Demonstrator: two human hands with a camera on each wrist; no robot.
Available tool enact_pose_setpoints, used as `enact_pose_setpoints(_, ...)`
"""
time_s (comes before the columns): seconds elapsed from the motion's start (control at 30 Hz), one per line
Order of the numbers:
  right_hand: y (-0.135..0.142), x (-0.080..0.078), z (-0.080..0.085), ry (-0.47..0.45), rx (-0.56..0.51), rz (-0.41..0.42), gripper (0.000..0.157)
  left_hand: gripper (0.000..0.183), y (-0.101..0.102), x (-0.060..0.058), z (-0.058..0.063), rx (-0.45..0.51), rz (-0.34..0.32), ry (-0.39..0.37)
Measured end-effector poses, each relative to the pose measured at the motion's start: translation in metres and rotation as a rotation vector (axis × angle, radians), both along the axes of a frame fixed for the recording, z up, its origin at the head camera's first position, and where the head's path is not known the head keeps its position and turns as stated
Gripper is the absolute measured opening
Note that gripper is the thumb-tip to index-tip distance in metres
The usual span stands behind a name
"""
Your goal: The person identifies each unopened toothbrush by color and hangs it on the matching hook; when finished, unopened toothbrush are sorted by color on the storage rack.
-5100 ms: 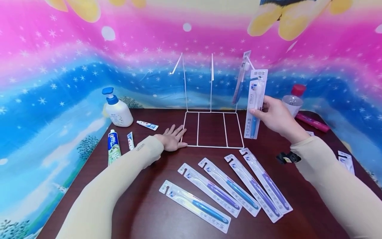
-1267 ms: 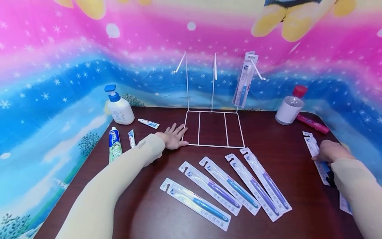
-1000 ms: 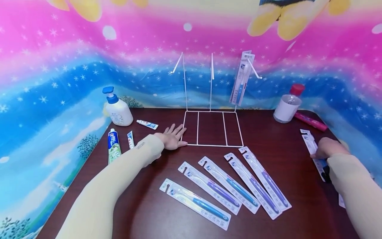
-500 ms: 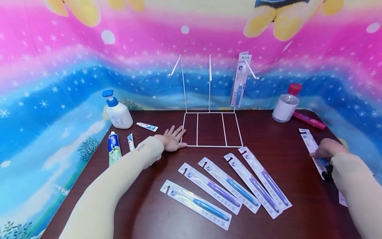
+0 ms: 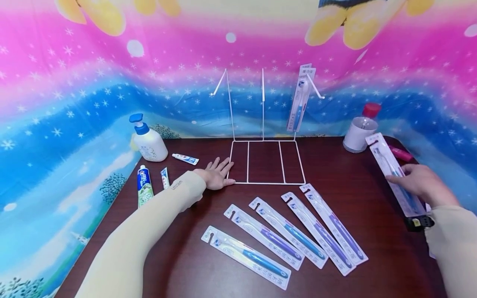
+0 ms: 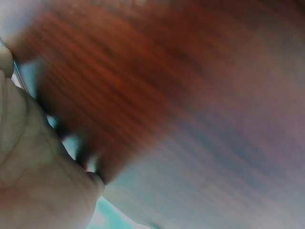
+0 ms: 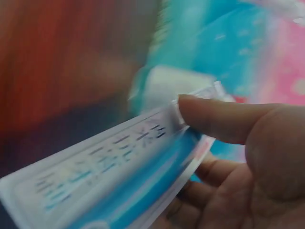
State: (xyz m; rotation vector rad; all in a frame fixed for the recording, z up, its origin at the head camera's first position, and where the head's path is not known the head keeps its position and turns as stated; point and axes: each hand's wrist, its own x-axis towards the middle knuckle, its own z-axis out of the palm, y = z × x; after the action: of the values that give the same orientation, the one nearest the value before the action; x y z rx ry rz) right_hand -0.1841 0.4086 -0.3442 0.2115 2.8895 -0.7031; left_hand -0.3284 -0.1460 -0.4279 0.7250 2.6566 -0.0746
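Note:
My right hand pinches a packaged toothbrush with a blue handle, thumb on its front and fingers behind, at the table's right side. In the right wrist view the blister pack slants down to the left from the thumb. My left hand lies spread with straight fingers at the left front corner of a white wire rack. Packaged toothbrushes hang on the rack's right hook; the left and middle hooks are bare. Several more packs with blue or purple handles lie fanned out in front.
A pump bottle, a large toothpaste tube and two small tubes are at the left. A red-capped bottle stands at the back right, with a pink tube behind the held pack.
The right hand has gone from the hung toothbrush to another pack on the right, then lifted it off the table. The earlier pack now hangs on the right hook. The left hand stays put.

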Motion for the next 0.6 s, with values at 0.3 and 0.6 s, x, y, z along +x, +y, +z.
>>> enact_pose_setpoints(0.3,-0.092,0.008,0.039,0.375,-0.302,-0.049,0.065,0.081,0.000,-0.004,-0.004,-0.014,0.016,0.007)
enact_pose_setpoints(0.6,-0.164,0.009,0.061,0.559,-0.505,0.080,0.052,0.081,0.001,-0.004,-0.004,-0.022,0.019,0.002)
